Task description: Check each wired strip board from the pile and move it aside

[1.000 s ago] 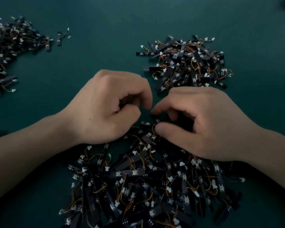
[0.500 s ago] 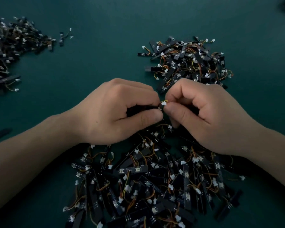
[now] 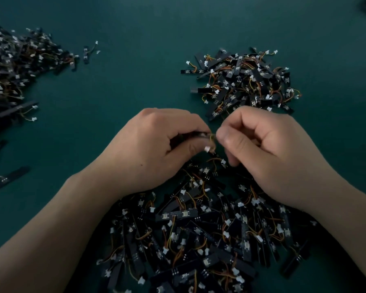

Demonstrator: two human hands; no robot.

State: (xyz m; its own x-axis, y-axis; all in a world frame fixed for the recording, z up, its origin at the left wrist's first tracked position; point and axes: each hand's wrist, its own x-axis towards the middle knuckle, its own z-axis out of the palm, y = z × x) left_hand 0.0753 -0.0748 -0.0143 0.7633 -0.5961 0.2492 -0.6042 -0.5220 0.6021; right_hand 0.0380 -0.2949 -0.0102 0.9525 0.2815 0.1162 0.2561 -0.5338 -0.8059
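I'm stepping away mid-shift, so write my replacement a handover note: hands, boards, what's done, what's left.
Left hand grips one black wired strip board; right hand pinches its orange wire, above the near pile.
Done: likely the smaller pile beyond the hands; another heap lies far left.
Left: finish checking this board, set it aside, then work through the near pile.

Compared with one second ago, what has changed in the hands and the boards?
The right hand lifted its fingers out of the near pile and met the left hand above it. The left hand now grips one board; the right hand pinches its wire. The far pile and the left pile stayed in place.
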